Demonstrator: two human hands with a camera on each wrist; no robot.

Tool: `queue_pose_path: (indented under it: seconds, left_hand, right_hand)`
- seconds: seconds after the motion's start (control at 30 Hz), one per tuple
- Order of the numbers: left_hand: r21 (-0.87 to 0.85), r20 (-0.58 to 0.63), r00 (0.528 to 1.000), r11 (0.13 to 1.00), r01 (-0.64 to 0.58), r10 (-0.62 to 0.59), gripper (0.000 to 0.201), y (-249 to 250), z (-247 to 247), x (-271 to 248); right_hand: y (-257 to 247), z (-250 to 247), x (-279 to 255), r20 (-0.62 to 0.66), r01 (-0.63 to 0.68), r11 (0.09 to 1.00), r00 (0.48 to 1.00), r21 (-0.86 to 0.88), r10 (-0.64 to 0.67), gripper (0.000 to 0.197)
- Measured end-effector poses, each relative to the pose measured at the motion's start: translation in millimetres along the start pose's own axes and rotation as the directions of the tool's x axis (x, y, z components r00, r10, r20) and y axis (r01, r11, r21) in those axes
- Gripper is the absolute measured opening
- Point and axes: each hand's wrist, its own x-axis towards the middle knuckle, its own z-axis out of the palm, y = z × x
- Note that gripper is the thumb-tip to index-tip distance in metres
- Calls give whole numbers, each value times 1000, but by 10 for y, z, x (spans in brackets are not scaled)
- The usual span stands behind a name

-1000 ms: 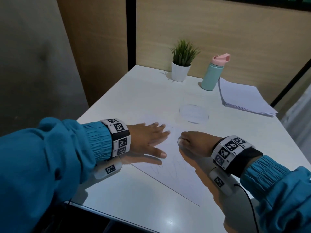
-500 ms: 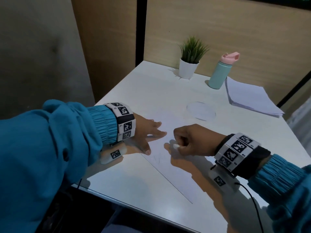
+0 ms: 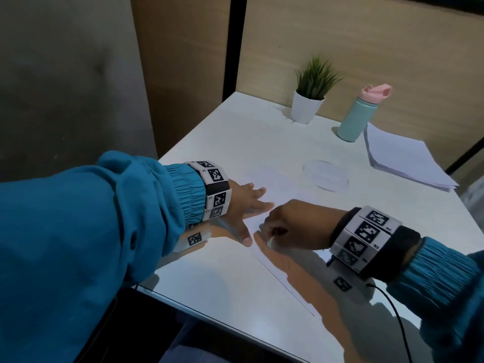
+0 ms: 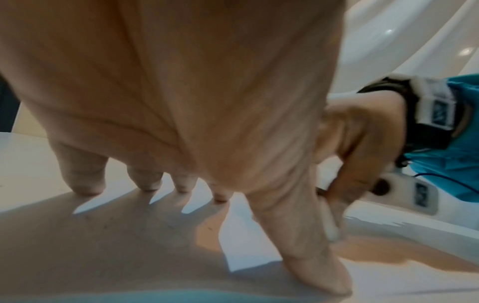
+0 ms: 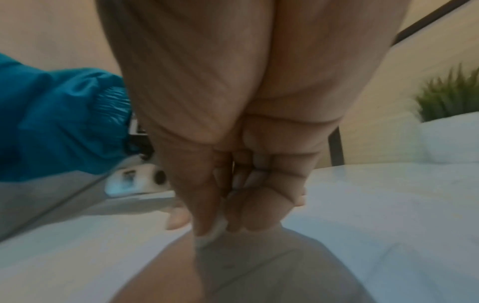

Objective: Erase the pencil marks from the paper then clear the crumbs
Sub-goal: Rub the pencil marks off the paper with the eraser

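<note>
While left hand [image 3: 242,205] lies spread on paper [image 3: 272,179], right hand [image 3: 290,226] pinching eraser [image 3: 270,241], white table [image 3: 235,132]

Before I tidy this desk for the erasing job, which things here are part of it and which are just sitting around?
In use:
- paper, held flat by the left hand
- eraser, pinched in the right hand

Just lying about:
- potted plant
- bottle
- stack of sheets
- clear round lid

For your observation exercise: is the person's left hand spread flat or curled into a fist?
Spread flat. The left hand lies with straight, splayed fingers pressing the paper onto the table.
</note>
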Motion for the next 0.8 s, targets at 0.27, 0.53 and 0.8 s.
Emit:
queue_pose_path:
  seconds: [0.27, 0.53, 0.8]
  left_hand:
    - [12, 5, 1000, 1000, -3, 3, 110, -8, 11, 15]
    - [26, 39, 999, 1000, -4, 3, 111, -17, -7, 24]
    - [29, 37, 999, 999, -15, 14, 110, -17, -10, 34]
  right_hand:
    - [-42, 51, -26, 82, -4, 999, 997, 34, 2, 18]
    - [-23, -7, -10, 50, -52, 997, 998, 64, 49, 10]
    - [42, -62, 84, 24, -74, 993, 997, 93, 72, 6]
